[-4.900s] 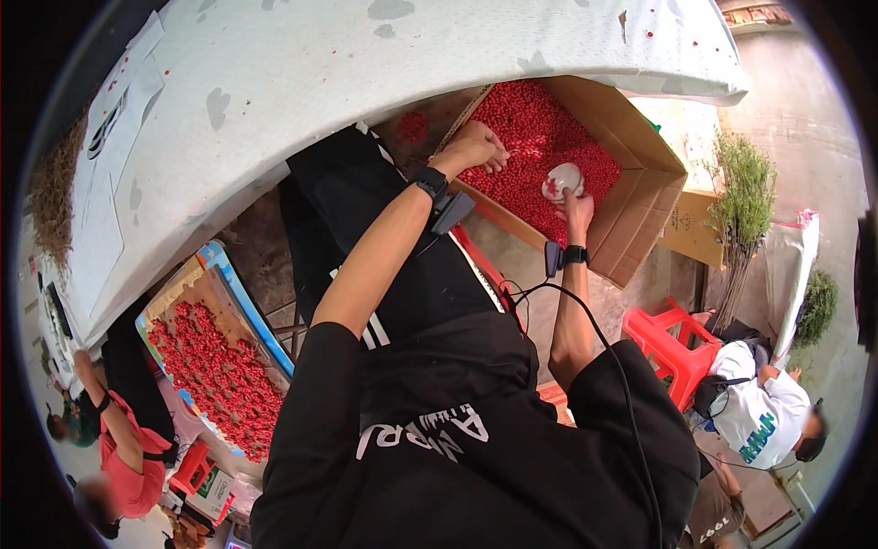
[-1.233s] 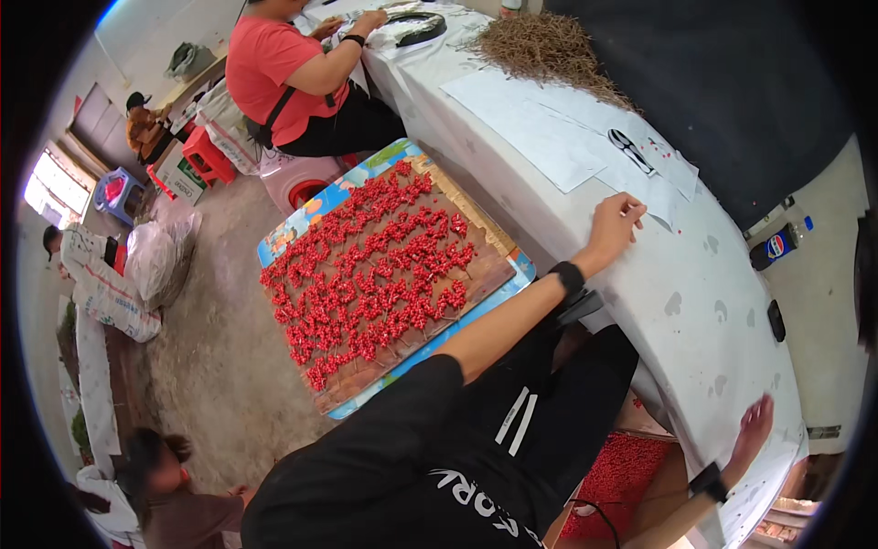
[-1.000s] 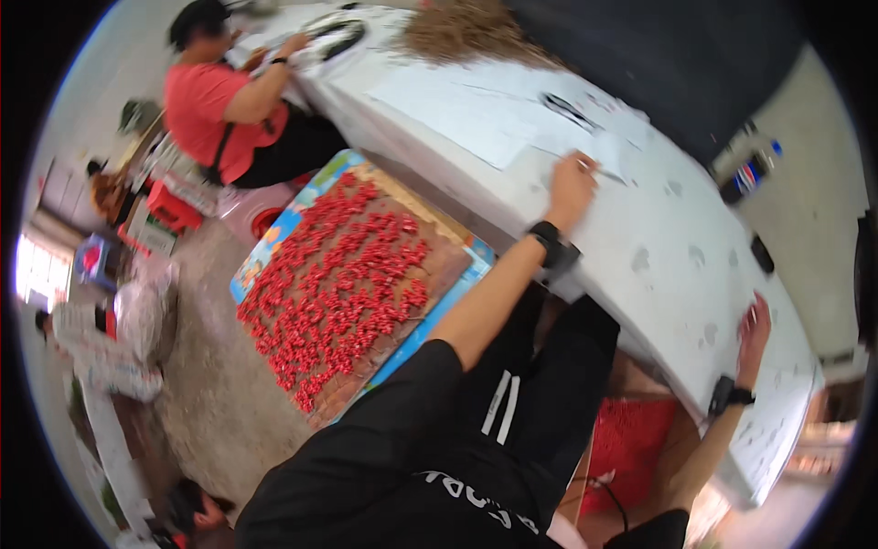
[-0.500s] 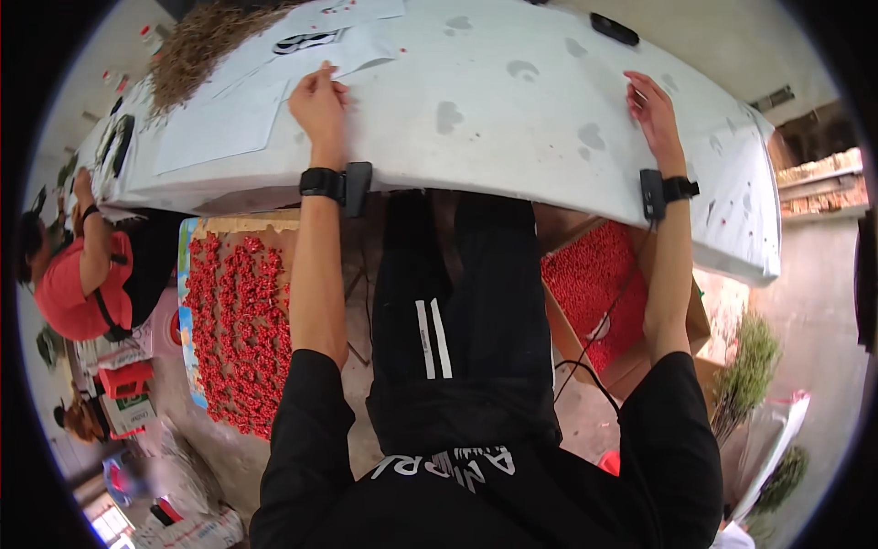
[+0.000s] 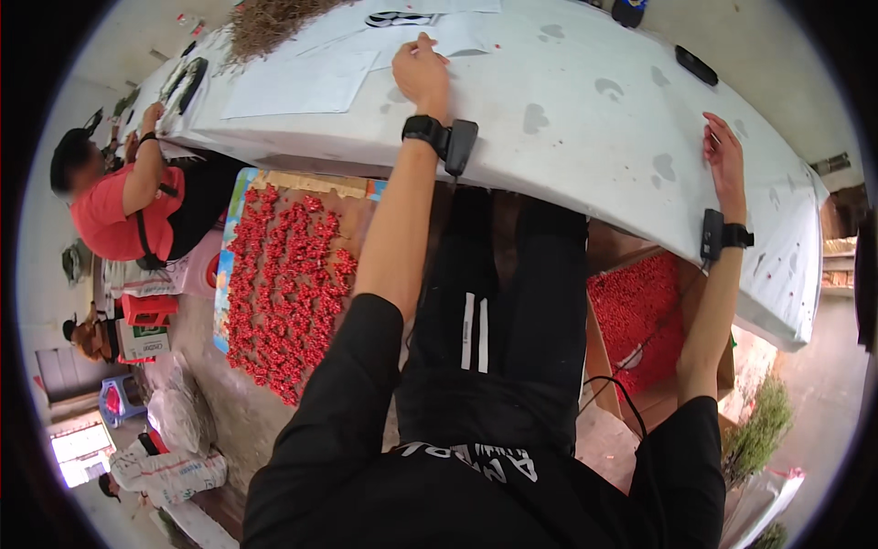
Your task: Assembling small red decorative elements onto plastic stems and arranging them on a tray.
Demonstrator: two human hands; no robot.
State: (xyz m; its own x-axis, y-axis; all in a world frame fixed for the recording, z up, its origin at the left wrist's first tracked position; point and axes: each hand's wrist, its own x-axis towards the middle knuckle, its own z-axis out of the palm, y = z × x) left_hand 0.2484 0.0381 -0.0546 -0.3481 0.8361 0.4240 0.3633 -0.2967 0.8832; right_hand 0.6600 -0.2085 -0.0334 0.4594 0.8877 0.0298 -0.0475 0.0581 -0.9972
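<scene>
Left hand [image 5: 422,78] is hovering half-curled, any hold unclear; black-looped tool [image 5: 400,18] is lying just far-left, long axis left-to-right; right hand [image 5: 725,157], empty, is hanging farther right.

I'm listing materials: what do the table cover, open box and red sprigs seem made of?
Table cover: matte cloth or thin plastic, draping over the edge; which, unclear. Open box: probably matte cardboard, from its plain brown, flat walls. Red sprigs: perhaps glossy plastic or foam, from their shiny beads; real berries not excluded.
</scene>
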